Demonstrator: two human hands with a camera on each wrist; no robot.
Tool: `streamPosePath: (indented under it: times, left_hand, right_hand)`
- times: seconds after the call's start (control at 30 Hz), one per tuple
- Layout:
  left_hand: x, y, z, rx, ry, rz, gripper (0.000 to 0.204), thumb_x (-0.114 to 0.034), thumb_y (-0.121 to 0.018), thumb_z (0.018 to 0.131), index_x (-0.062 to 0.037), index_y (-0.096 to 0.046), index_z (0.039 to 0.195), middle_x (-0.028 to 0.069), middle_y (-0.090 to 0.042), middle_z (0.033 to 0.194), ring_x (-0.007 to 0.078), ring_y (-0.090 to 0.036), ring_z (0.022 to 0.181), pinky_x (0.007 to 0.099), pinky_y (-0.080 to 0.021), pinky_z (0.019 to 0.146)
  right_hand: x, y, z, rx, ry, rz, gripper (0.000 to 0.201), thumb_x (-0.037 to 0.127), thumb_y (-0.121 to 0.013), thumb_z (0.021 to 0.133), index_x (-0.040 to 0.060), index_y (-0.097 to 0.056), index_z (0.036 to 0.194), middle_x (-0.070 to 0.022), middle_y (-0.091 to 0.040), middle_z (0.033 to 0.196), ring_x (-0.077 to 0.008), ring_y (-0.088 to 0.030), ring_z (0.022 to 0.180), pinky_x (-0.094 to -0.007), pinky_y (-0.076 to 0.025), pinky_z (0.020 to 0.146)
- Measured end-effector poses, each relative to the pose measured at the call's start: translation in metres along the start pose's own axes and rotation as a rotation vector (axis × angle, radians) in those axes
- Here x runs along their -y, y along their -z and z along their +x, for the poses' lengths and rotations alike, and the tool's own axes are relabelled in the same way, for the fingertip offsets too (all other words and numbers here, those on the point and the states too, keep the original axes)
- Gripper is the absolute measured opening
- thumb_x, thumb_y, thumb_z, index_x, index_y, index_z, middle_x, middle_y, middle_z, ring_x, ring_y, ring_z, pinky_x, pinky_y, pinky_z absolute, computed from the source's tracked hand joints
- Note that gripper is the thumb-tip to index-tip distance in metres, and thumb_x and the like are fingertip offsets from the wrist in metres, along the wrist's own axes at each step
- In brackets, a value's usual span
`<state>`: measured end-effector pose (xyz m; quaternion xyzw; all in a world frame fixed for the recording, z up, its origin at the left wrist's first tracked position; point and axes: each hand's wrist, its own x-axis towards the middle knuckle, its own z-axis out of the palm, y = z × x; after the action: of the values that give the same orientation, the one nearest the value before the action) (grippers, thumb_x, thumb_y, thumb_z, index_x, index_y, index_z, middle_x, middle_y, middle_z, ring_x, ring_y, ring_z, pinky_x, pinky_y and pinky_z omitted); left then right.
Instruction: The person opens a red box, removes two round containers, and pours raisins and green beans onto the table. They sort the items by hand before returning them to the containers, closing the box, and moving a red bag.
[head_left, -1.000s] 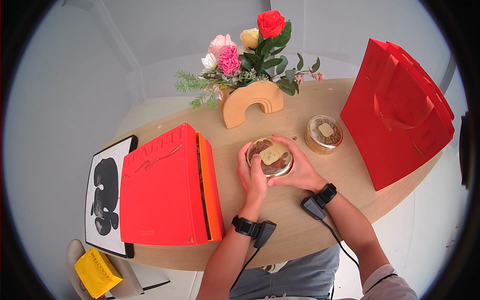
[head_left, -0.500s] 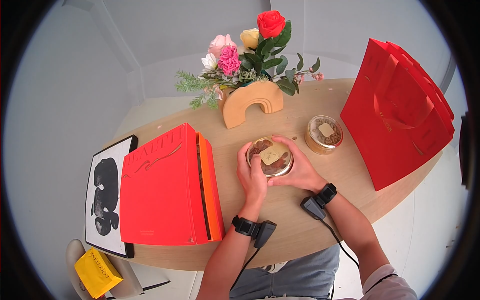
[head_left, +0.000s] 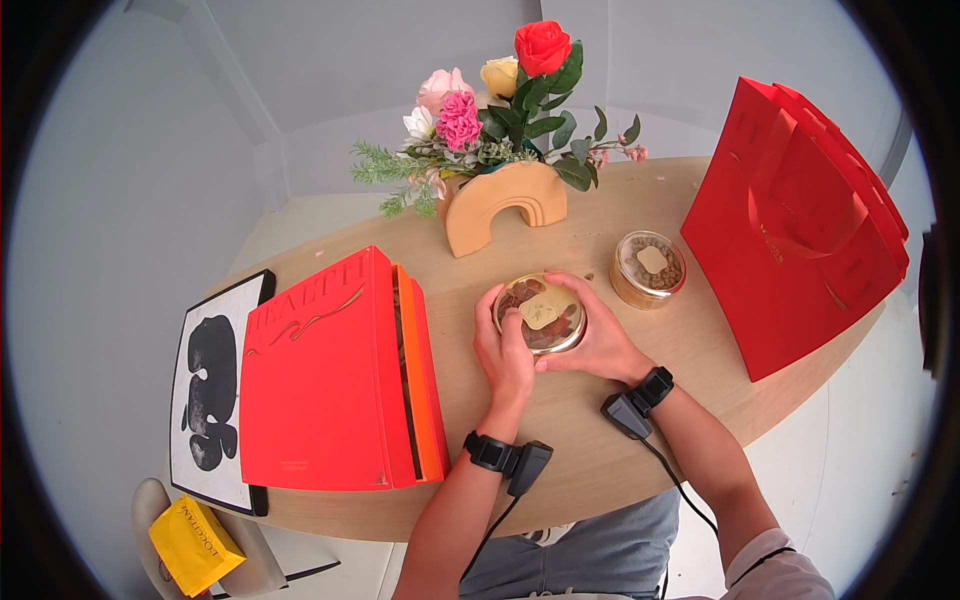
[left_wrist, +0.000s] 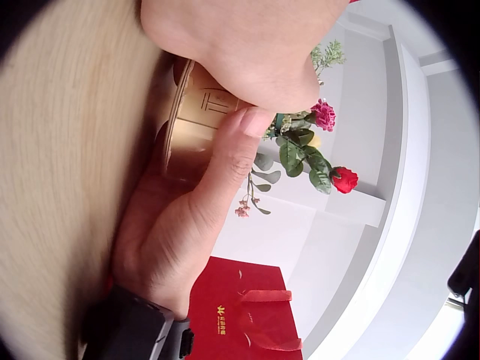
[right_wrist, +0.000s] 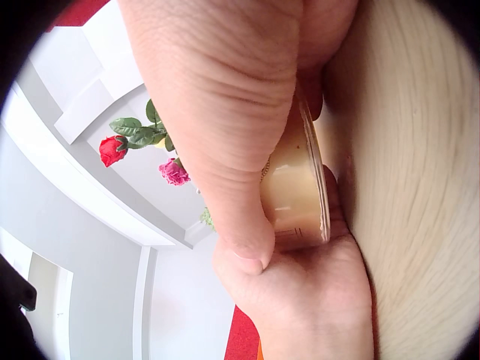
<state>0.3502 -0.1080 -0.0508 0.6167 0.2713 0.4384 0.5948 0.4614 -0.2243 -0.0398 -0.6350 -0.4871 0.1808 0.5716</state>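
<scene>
Both hands hold a round, gold-rimmed jar [head_left: 556,329] with a see-through lid, a gold label and reddish-brown pieces inside. My left hand [head_left: 502,352] is around its left side, the thumb lying over the lid. On the right side, my right hand [head_left: 606,341] curls about the jar, its thumb along the near edge. Both wrist views show the gold wall of the jar [left_wrist: 187,146] between the hands, low over the wooden table. A second round jar [head_left: 648,268] with small brown pieces under its lid stands to the right, apart from the hands.
A large red box [head_left: 315,390] with an orange inner edge lies left, over a framed black-and-white picture [head_left: 208,385]. Behind the hands stands an arch-shaped vase [head_left: 480,205] with flowers. A red paper bag [head_left: 770,270] stands at right. A yellow bag [head_left: 195,545] sits on a chair below.
</scene>
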Motion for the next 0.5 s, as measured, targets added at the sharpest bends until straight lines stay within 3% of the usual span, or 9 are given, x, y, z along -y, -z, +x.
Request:
streamPosePath:
  times: [0.5]
  left_hand:
    - [0.0012, 0.0008, 0.0003, 0.006, -0.012, 0.012, 0.041, -0.010, -0.054, 0.096, 0.0028, -0.059, 0.135, 0.0200, -0.067, 0.128, 0.0313, -0.065, 0.118, 0.0409, -0.049, 0.105]
  right_hand:
    - [0.0008, 0.0005, -0.0001, 0.001, -0.001, -0.004, 0.117, 0.035, -0.105, 0.059, 0.0061, -0.041, 0.153, -0.0170, -0.044, 0.158, -0.0292, -0.044, 0.147, -0.0407, -0.037, 0.123]
